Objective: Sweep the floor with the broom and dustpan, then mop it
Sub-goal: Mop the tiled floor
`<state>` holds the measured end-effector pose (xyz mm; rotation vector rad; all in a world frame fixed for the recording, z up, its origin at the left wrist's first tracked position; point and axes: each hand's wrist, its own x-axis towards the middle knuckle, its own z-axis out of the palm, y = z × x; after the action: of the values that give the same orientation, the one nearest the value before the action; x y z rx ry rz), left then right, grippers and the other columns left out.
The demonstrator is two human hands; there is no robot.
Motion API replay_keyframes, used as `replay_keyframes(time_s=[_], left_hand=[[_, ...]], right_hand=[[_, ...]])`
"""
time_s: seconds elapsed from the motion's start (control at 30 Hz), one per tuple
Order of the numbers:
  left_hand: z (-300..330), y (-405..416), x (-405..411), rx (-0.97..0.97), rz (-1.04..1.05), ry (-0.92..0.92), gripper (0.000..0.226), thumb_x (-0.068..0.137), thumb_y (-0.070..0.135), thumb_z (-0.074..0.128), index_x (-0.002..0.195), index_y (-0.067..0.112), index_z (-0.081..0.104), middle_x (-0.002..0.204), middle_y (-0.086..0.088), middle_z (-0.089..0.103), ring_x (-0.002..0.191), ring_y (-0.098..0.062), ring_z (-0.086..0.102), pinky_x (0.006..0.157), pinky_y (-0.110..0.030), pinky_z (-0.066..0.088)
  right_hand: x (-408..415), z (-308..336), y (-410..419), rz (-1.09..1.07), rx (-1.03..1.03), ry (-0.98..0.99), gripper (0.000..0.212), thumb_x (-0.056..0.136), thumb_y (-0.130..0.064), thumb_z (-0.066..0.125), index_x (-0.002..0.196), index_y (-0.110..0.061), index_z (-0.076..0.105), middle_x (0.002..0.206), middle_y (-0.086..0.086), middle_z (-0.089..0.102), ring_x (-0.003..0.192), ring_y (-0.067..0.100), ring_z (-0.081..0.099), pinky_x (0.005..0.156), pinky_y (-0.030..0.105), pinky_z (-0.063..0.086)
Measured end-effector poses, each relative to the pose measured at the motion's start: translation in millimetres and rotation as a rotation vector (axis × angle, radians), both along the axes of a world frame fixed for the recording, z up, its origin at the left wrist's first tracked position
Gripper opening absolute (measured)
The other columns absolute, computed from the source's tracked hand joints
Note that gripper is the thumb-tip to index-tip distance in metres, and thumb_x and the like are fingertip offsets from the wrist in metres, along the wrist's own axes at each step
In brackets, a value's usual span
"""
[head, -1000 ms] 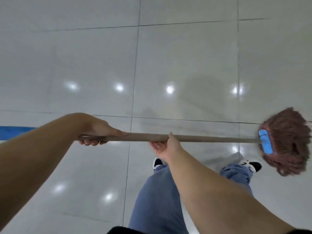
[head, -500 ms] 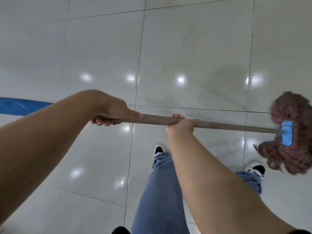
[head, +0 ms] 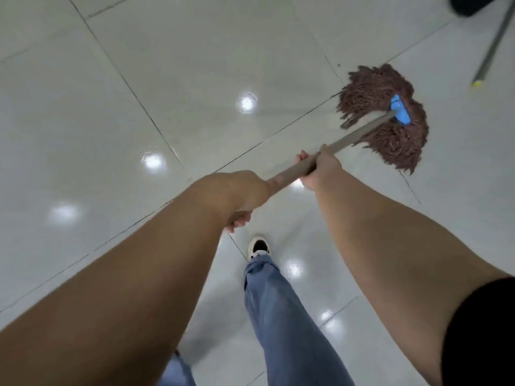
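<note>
Now the mop [head: 386, 118] points up and to the right of the frame, where half a second ago its pole lay nearly level across the middle. The brown head with its blue clamp [head: 400, 110] has moved from the right edge to the upper right and lies spread on the floor [head: 139, 93], over a tile joint. The hands sit closer together than before. The left hand [head: 237, 192], near the centre, grips the near end of the pole with fingers curled round it; the right hand [head: 320, 169], just up and right of it, also grips the pole, its fingers wrapped over the top. The blue stripe seen earlier at the left edge is gone from view. A grey rod [head: 492, 48] with a yellow tip has come into the upper right corner, and a dark shape [head: 468, 4] above it.

The rod and the dark shape are cut off by the frame edge, and what they are cannot be told. The left hand hides the end of the pole. Only one shoe [head: 259, 246] shows, below the left hand; a jeans leg [head: 284, 316] covers the rest. The mop strands are blurred.
</note>
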<state>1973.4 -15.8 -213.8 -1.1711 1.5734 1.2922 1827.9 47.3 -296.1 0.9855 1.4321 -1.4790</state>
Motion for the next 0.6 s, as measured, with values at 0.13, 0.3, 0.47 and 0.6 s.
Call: replay_keyframes(time_s=[0.13, 0.3, 0.47, 0.6], left_hand=[[-18, 50, -29, 0.167, 0.152, -0.033, 0.059, 0.079, 0.069, 0.04, 0.067, 0.011, 0.039, 0.035, -0.001, 0.036, 0.021, -0.014, 0.029, 0.033, -0.016, 0.036], [-15, 79, 28, 0.248, 0.194, -0.106, 0.06, 0.08, 0.069, 0.039, 0.061, 0.012, 0.035, 0.033, -0.002, 0.037, 0.025, -0.015, 0.031, 0.037, -0.014, 0.034], [13, 79, 141, 0.229, 0.194, -0.138, 0.063, 0.079, 0.074, 0.036, 0.062, 0.013, 0.036, 0.036, 0.0, 0.038, 0.028, -0.014, 0.032, 0.038, -0.012, 0.032], [60, 72, 247, 0.224, 0.174, -0.139, 0.063, 0.083, 0.07, 0.035, 0.076, 0.009, 0.05, 0.04, 0.001, 0.044, 0.032, -0.012, 0.04, 0.04, -0.014, 0.035]], right_hand=[[-27, -8, 47, 0.009, 0.058, 0.012, 0.027, 0.095, -0.03, 0.053, 0.083, -0.007, 0.046, 0.069, 0.011, 0.056, 0.058, 0.018, 0.054, 0.047, 0.027, 0.05], [20, -12, 77, 0.037, 0.074, -0.02, 0.026, 0.094, -0.027, 0.056, 0.086, -0.005, 0.047, 0.063, 0.01, 0.053, 0.053, 0.016, 0.052, 0.042, 0.024, 0.05], [126, -3, 81, 0.19, 0.054, -0.071, 0.035, 0.092, -0.033, 0.057, 0.107, -0.004, 0.044, 0.047, 0.012, 0.061, 0.055, 0.019, 0.058, 0.047, 0.029, 0.049], [220, 30, 82, 0.35, 0.036, -0.111, 0.038, 0.093, -0.033, 0.056, 0.12, -0.009, 0.045, 0.078, 0.015, 0.066, 0.064, 0.026, 0.065, 0.04, 0.032, 0.049]])
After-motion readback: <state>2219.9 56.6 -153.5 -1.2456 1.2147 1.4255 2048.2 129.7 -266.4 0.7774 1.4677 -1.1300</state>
